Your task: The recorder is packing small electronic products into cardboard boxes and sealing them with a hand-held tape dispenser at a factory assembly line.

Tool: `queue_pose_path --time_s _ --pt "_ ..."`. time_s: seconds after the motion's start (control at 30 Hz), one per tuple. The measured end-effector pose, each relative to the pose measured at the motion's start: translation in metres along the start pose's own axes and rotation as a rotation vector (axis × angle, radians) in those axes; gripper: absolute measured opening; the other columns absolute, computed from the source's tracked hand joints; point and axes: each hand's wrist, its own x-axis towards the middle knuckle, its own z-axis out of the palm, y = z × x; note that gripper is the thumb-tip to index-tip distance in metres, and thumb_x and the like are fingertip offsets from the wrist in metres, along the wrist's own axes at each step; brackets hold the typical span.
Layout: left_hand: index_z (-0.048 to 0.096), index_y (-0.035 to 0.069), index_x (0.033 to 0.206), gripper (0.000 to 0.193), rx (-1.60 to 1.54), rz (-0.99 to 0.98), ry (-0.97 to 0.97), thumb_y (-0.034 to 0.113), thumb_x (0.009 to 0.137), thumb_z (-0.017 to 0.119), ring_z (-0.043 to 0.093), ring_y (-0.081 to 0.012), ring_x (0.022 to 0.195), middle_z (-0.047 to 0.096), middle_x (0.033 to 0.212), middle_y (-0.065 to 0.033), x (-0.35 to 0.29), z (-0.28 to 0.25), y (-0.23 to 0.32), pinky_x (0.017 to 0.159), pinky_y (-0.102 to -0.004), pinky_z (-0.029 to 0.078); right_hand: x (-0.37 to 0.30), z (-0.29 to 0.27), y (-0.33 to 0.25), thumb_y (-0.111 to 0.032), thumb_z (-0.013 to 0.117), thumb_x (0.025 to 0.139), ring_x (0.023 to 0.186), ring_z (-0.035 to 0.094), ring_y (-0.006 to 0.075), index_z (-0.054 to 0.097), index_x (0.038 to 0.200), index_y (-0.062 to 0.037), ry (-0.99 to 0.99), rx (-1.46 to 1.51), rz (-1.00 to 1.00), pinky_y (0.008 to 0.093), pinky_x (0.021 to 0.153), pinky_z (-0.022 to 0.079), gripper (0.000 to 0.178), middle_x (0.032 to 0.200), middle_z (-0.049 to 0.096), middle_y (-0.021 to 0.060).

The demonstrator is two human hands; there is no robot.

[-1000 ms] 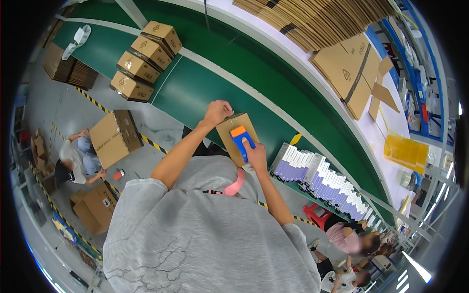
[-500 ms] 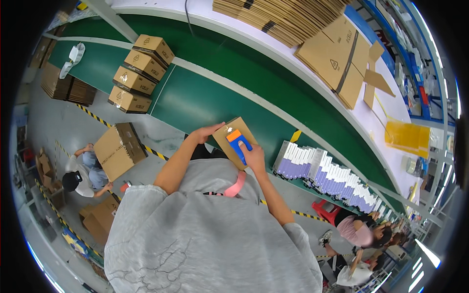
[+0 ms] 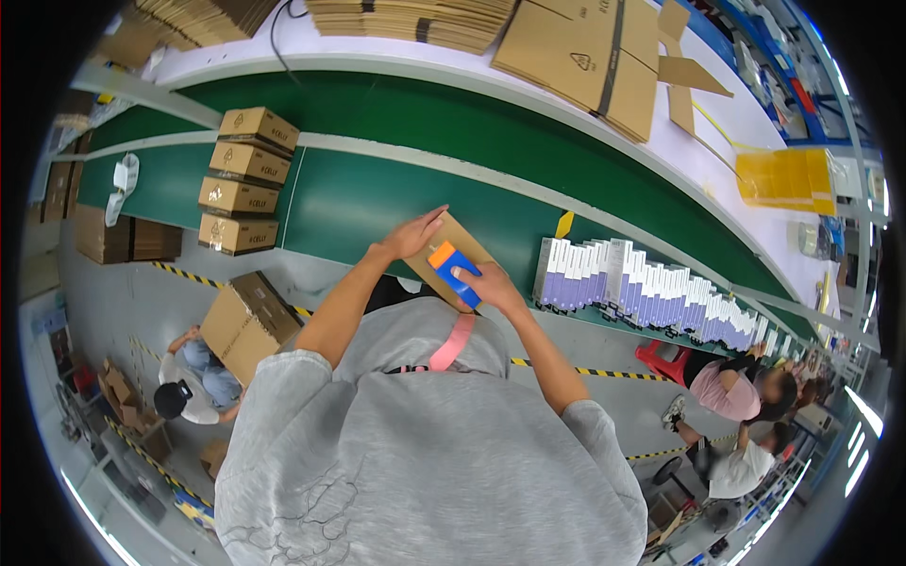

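A brown cardboard box [image 3: 464, 242] lies on the near edge of the green conveyor belt [image 3: 377, 193] in front of me. My left hand [image 3: 411, 236] lies flat on the box's left flap, fingers together and stretched out. My right hand [image 3: 481, 281] grips a blue and orange tape dispenser [image 3: 453, 271] pressed on the box's top. My grey-sleeved arms reach up from the bottom of the view.
Several sealed cartons [image 3: 243, 179] sit in a column on the belt at left. A row of white and purple small boxes [image 3: 651, 294] stands at right. Flat cardboard stacks [image 3: 585, 52] lie beyond the belt. A person [image 3: 193, 377] crouches by a carton [image 3: 247, 321] at lower left; others sit at right.
My left hand has slid from the box's far edge down onto its left flap. The tape dispenser in my right hand has shifted slightly toward me along the box.
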Motion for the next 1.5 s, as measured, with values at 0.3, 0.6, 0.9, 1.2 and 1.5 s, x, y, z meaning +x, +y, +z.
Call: queue_pose_path --time_s 0.3,0.6,0.9,1.2,1.5 --pt "0.036 0.01 0.15 0.054 -0.026 -0.09 -0.064 0.039 0.106 0.028 0.04 -0.0356 0.138 0.043 0.148 -0.0216 0.01 0.003 -0.008 0.115 -0.0378 0.03 -0.09 -0.049 0.033 -0.054 0.059 0.089 0.068 0.072 0.0216 0.072 0.079 -0.0037 -0.006 -0.103 0.133 0.0323 0.067 0.055 0.053 0.067 0.071 0.0097" --pt "0.036 0.017 0.15 0.054 0.018 -0.079 -0.025 0.045 0.105 0.026 0.04 -0.0383 0.137 0.044 0.147 -0.0203 0.01 0.003 -0.003 0.114 -0.0402 0.03 -0.119 -0.048 0.121 -0.057 0.057 0.087 0.073 0.07 0.0351 0.071 0.078 0.0017 0.114 -0.327 0.275 0.0429 0.069 0.055 0.061 0.074 0.07 0.019" --pt "0.038 0.011 0.15 0.058 -0.189 -0.191 -0.063 0.047 0.105 0.027 0.034 -0.0281 0.143 0.04 0.152 -0.0152 0.007 0.007 0.002 0.117 -0.0356 0.023 -0.055 0.01 0.102 -0.056 0.055 0.089 0.075 0.069 0.0365 0.069 0.079 -0.001 0.373 -0.395 0.208 0.0469 0.066 0.054 0.057 0.079 0.07 0.0201" --pt "0.041 0.008 0.146 0.068 -0.99 -0.686 0.056 0.059 0.102 0.03 0.049 -0.0227 0.129 0.05 0.143 -0.0073 -0.034 0.024 -0.057 0.106 -0.0357 0.041 0.004 0.059 0.108 -0.02 0.058 0.086 0.073 0.072 0.0261 0.073 0.079 -0.0091 0.556 -0.558 0.242 0.0428 0.065 0.054 0.02 0.079 0.071 0.0098" --pt "0.052 0.007 0.132 0.037 -0.784 -0.457 0.276 0.021 0.099 0.059 0.058 -0.0145 0.111 0.061 0.125 -0.0035 -0.079 -0.045 -0.021 0.095 -0.0302 0.045 0.065 0.029 0.13 -0.009 0.059 0.08 0.107 0.062 0.0304 0.06 0.101 0.0019 0.782 -0.593 -0.324 0.0433 0.093 0.047 0.024 0.11 0.064 0.0204"
